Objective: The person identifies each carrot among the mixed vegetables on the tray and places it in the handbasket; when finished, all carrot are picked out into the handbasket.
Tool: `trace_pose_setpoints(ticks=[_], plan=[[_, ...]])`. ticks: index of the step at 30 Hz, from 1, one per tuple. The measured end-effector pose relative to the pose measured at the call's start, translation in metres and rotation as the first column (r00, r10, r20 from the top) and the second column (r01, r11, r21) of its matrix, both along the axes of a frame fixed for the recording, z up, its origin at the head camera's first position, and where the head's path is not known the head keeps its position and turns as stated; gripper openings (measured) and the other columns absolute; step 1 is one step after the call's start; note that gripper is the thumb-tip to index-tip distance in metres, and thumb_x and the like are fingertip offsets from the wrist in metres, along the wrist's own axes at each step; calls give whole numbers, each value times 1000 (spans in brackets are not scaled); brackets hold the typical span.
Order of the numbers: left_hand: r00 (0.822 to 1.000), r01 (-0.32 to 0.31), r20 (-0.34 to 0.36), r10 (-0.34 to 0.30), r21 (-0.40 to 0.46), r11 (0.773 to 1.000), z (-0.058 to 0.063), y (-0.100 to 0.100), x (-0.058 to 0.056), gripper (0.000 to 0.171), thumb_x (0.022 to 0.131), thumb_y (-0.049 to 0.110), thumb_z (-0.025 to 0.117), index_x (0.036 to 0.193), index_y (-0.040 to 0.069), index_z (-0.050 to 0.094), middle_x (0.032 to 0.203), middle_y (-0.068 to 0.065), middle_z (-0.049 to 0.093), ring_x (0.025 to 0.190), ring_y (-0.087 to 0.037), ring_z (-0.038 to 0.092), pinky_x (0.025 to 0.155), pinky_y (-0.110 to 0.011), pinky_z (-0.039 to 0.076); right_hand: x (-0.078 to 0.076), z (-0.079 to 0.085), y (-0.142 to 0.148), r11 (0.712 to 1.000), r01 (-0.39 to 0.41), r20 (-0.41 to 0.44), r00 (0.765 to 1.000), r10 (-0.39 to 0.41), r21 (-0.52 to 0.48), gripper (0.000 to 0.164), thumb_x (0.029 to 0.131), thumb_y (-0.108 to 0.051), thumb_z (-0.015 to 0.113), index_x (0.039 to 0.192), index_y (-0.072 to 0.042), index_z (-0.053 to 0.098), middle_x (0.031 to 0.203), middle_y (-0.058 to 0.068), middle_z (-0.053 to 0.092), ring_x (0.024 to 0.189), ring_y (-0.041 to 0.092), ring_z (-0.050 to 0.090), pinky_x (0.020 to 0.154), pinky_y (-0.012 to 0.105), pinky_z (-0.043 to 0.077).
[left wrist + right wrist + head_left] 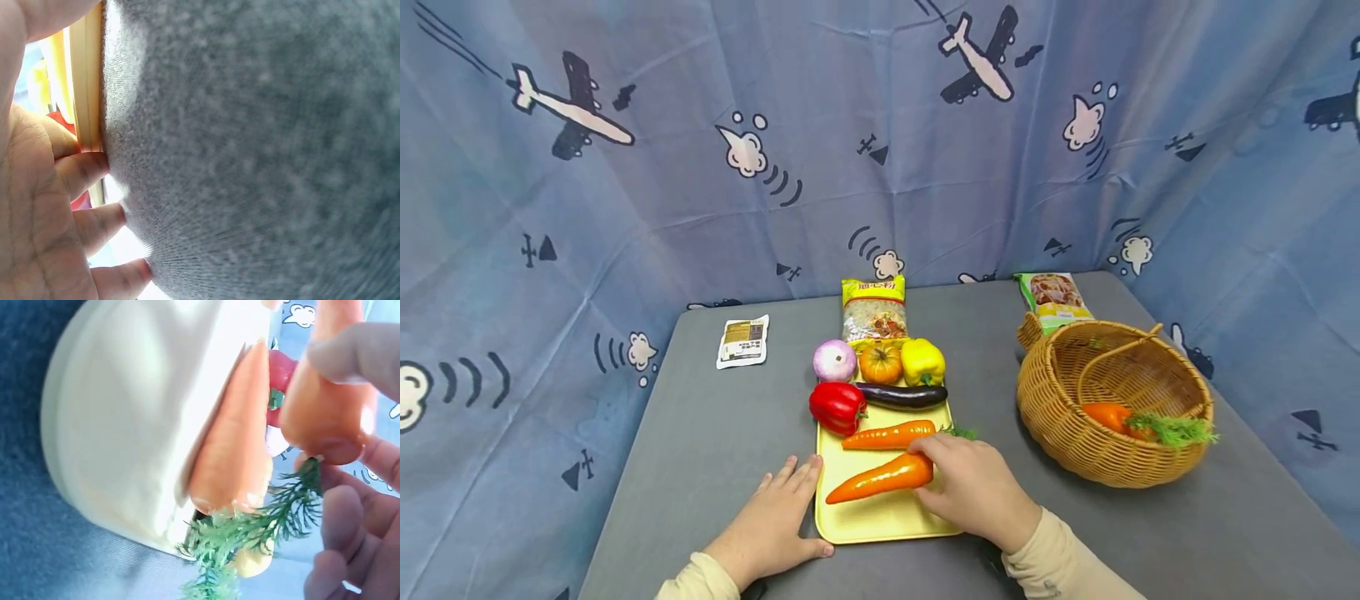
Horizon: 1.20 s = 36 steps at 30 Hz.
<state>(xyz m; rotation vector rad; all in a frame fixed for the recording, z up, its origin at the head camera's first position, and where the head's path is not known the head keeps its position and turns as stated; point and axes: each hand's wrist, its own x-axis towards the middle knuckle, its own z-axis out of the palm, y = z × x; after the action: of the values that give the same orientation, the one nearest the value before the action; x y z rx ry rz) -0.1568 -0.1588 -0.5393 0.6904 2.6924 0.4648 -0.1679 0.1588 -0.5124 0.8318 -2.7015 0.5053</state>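
Note:
My right hand (976, 487) grips a carrot (883, 478) by its thick, leafy end, over the front part of a yellow tray (887, 527). In the right wrist view the thumb presses on the held carrot (328, 406), and its green leaves hang below. Another carrot (891, 435) lies on the tray just behind. Beside the tray's left edge, my left hand (775, 517) rests on the table with its fingers spread. The left wrist view shows those fingertips on the grey cloth near the tray's side (87, 87).
Behind the carrots are an eggplant (902, 396), red pepper (837, 408), onion (835, 361), pumpkin (881, 364) and yellow pepper (922, 362). A wicker basket (1052, 417) at right holds carrots (1107, 416). Packets stand or lie behind: a yellow bag (874, 310), green bag (1055, 298), white pouch (743, 342).

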Motion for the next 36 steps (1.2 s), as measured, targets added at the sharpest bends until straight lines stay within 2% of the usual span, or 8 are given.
trace_pose_setpoints(ticks=[4,10,13,19,24,29,36], plan=[[1000,3,-8,-3,8,1000,0,0,0,116,83,62,85,165,-3,34,168,-18,37,153,-49,32,114,-73,33,3,7,2,999,5,3,1000,-5,-48,45,78,-32,93,116,-20,72,107,-9,74,86,8,67,68,34,57],[1000,8,-27,-7,22,1000,-4,-1,0,113,83,61,86,163,-4,38,168,-18,38,153,-50,32,114,-74,33,7,18,4,991,24,10,1000,-23,-132,48,82,-37,93,122,-17,74,115,-5,75,91,11,71,73,34,59],[999,11,-45,-10,24,1000,-6,-2,0,113,83,60,86,162,-5,38,167,-19,39,152,-51,33,114,-74,33,8,24,6,987,36,0,999,-37,-157,49,83,-37,93,123,-17,73,114,-4,75,85,12,69,70,32,58],[999,12,-43,-11,26,1000,-5,-2,1,115,83,60,86,164,-4,35,167,-20,39,152,-51,33,114,-73,33,11,35,14,979,66,-54,995,-78,-194,50,82,-37,92,123,-16,73,113,-2,75,70,7,59,62,28,52],[1000,1,-24,0,34,999,-4,-3,3,115,83,61,86,164,-4,36,167,-19,39,153,-51,32,114,-74,32,12,53,29,970,99,-88,989,-121,-220,50,83,-37,91,124,-17,72,99,-8,68,60,1,43,49,21,39],[1000,-2,-22,3,41,999,-4,-4,4,115,83,60,86,164,-4,35,167,-19,39,152,-51,32,114,-74,32,13,73,55,955,175,-128,969,-210,-239,50,82,-31,92,126,-16,72,87,-9,59,62,5,45,48,24,38],[1000,1,10,-2,50,999,-1,-2,2,115,84,61,85,164,-4,35,168,-20,38,153,-52,31,114,-75,31,19,98,95,925,301,-189,919,-346,-230,54,80,-29,93,129,-15,73,86,-4,63,61,7,46,48,27,39]])
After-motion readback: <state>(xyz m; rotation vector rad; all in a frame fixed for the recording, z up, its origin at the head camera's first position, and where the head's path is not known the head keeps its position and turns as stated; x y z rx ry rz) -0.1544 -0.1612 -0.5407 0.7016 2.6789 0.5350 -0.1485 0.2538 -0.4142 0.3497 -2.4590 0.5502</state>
